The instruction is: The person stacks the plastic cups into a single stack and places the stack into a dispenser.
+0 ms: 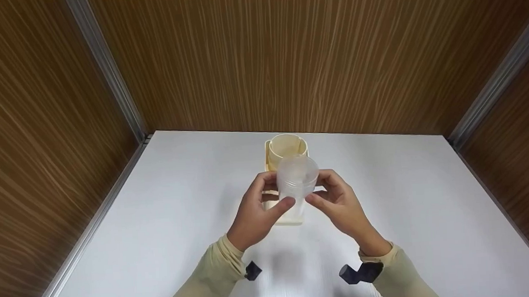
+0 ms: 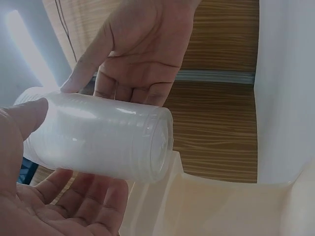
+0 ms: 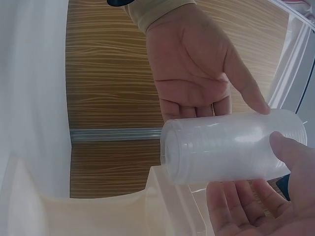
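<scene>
Between both hands is a stack of nested clear plastic cups [image 1: 298,176], held above the table; close rim rings show in the left wrist view on the cups [image 2: 98,132]. My left hand [image 1: 258,211] grips the stack's left side, thumb on the near face and fingers behind. From the right, my right hand [image 1: 342,204] holds it the same way, the thumb tips close together. Just beyond stands a cream plastic holder [image 1: 288,144] with a round open top and a flat base, partly hidden by the cups and hands. The right wrist view shows the holder's wall [image 3: 170,206] below the stack.
The white table [image 1: 181,183] extends on both sides of the holder. Wood-grain panels [image 1: 261,64] rise at the back and both sides, with metal strips [image 1: 109,61] at the corners. Black devices [image 1: 363,272] sit at both wrists.
</scene>
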`<state>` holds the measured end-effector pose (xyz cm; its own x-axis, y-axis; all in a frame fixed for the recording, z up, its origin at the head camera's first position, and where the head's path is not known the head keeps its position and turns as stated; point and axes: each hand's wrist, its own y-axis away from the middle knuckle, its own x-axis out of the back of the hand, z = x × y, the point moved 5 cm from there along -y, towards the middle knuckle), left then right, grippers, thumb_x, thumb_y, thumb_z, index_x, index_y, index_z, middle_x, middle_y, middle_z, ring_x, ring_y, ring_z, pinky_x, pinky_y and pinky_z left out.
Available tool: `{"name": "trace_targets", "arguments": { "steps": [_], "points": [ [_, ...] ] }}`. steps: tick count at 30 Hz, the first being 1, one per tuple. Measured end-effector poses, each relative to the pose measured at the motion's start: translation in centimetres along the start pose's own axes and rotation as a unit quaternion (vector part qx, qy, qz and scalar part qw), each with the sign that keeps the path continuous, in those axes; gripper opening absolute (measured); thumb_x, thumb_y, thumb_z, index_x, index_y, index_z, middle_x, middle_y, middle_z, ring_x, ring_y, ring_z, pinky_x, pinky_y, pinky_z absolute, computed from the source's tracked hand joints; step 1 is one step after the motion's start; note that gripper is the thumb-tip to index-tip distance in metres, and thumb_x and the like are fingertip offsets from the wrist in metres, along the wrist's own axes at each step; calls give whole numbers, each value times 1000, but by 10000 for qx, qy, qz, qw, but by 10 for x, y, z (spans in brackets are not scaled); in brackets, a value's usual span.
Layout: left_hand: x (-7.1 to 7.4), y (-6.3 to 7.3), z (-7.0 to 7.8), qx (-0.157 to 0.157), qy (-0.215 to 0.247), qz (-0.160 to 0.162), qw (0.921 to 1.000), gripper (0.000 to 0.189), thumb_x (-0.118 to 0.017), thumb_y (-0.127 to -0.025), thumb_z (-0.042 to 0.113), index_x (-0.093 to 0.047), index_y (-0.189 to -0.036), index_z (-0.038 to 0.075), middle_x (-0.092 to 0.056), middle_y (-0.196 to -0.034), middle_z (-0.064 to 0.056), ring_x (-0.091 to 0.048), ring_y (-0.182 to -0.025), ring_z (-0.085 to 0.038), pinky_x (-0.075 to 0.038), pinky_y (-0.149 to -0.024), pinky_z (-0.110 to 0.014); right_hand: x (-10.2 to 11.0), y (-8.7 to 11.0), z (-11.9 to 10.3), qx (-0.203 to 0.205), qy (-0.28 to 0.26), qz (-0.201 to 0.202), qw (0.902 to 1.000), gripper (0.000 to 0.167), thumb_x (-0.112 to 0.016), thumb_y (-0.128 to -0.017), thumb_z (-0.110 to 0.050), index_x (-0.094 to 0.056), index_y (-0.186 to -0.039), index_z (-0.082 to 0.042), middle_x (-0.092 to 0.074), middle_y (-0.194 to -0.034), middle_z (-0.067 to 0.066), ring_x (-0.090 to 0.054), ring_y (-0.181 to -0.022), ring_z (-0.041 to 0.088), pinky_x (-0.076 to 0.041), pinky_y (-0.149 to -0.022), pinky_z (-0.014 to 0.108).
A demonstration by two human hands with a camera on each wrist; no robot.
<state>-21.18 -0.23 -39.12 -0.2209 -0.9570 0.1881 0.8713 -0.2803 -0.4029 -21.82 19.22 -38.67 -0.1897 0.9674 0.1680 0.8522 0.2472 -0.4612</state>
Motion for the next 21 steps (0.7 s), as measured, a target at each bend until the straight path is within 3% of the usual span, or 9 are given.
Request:
{"name": "trace_targets", "arguments": {
  "steps": [7, 14, 21],
  "points": [
    [-6, 2, -5, 123, 33, -225, 9997, 61, -71, -96, 45, -47, -144, 14, -58, -131, 0, -58, -117, -14, -52, -100, -37, 3, 7, 5, -68, 119, 110, 9998, 42, -72, -90, 10, -58, -130, 1, -64, -122, 12, -66, -109, 26, -59, -91, 33],
    [-4, 4, -1, -50, -67, 1, 10000, 59, -73, -96, 44, -50, -142, 15, -59, -130, 0, -59, -115, -15, -51, -101, -41, 1, 5, 2, 47, 94, -2, 9999, 41, -70, -92, 8, -58, -130, 2, -64, -123, 12, -65, -110, 25, -58, -91, 32],
    [-6, 5, 1, 34, -179, -47, 9998, 58, -72, -97, 43, -50, -142, 15, -60, -131, 1, -60, -115, -14, -51, -102, -43, 2, 10, 0, 264, -134, -137, 9995, 39, -62, -94, 10, -55, -131, 5, -62, -123, 14, -62, -113, 23, -54, -95, 30]
  ]
}}
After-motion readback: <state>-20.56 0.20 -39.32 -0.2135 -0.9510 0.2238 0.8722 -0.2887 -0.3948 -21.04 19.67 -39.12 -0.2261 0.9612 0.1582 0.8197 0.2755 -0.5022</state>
